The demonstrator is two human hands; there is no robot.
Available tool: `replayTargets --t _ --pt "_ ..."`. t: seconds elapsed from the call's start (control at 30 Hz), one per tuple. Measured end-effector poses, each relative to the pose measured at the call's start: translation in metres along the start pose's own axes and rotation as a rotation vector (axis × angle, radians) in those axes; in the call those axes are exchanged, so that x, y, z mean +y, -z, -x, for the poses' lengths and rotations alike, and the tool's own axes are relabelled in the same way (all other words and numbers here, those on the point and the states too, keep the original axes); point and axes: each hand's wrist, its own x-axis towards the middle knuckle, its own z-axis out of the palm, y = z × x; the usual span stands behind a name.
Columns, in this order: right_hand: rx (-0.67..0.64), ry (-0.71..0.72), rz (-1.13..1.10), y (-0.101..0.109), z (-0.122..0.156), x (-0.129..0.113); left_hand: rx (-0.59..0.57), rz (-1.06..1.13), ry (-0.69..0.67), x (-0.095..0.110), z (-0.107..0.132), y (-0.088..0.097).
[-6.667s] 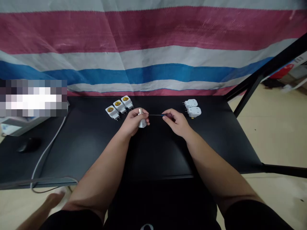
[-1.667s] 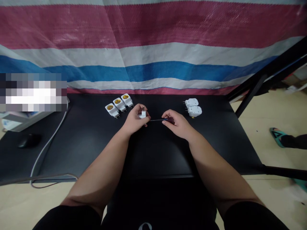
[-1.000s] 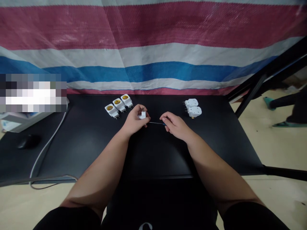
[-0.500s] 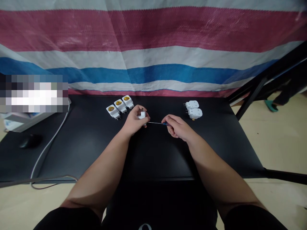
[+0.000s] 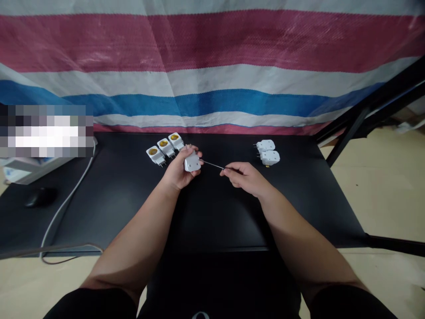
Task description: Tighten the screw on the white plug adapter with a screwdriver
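Note:
My left hand (image 5: 181, 170) is closed around a white plug-in adapter (image 5: 192, 163), whose flat face with small round holes is turned up toward me. In my right hand (image 5: 244, 176) is a thin screwdriver (image 5: 214, 165), pinched near its handle, which the fingers mostly hide. Its metal shaft points left, and the tip is at the right edge of the adapter; whether it sits in a hole I cannot tell. Just beyond my left hand stand three white plug-in adapters (image 5: 164, 146) in a slanted row, with round yellow insides facing up and metal pins.
Two more white adapters (image 5: 270, 157) lie holed face up on the black table (image 5: 226, 212), right of centre. At the left are a black mouse (image 5: 40, 197), a pale cable (image 5: 68, 195) and a partly blurred white box (image 5: 25, 175). A striped sheet (image 5: 212, 102) hangs behind.
My left hand has turned the adapter over, so its holed face shows instead of its pins. The screwdriver now slants, tip higher, and my right hand has shifted slightly. A foot at right left view.

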Motion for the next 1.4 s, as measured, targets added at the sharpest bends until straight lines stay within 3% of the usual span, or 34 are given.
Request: replayTargets --t 0.1,0.27,0.37,0.53,0.67,0.8,0.87,1.07,1.27,1.33,1.4 --pt "0.033 0.039 0.236 0.000 0.001 -0.002 -0.033 -0.078 -0.055 -0.006 -0.002 0.001" --pt "0.016 0.030 0.272 -0.001 0.003 -0.007 -0.075 -0.187 -0.133 -0.011 -0.004 0.002" --pt "0.005 -0.026 0.229 -0.002 0.004 -0.007 -0.068 -0.258 -0.194 -0.014 -0.003 0.002" --pt "-0.044 -0.272 -0.065 -0.004 0.002 -0.001 -0.040 -0.498 -0.415 -0.019 -0.002 0.007" --pt "-0.039 -0.236 -0.085 -0.004 -0.002 0.004 -0.036 -0.647 -0.542 -0.020 -0.003 0.011" --pt "0.016 0.043 0.193 -0.003 -0.003 0.006 -0.001 -0.706 -0.543 -0.020 -0.005 0.013" --pt "0.041 0.116 0.239 -0.004 -0.003 0.008 0.002 -0.718 -0.535 -0.020 -0.006 0.013" --pt "0.042 -0.137 0.059 -0.008 -0.007 0.015 -0.005 -0.757 -0.510 -0.023 -0.005 0.012" --pt "0.038 0.161 0.123 -0.003 -0.007 0.010 -0.001 -0.743 -0.478 -0.021 -0.006 0.012" --pt "0.056 0.159 0.087 -0.005 -0.007 0.009 -0.001 -0.743 -0.467 -0.021 -0.006 0.012" --pt "0.062 0.045 0.034 -0.007 -0.007 0.009 0.000 -0.741 -0.464 -0.021 -0.006 0.012"
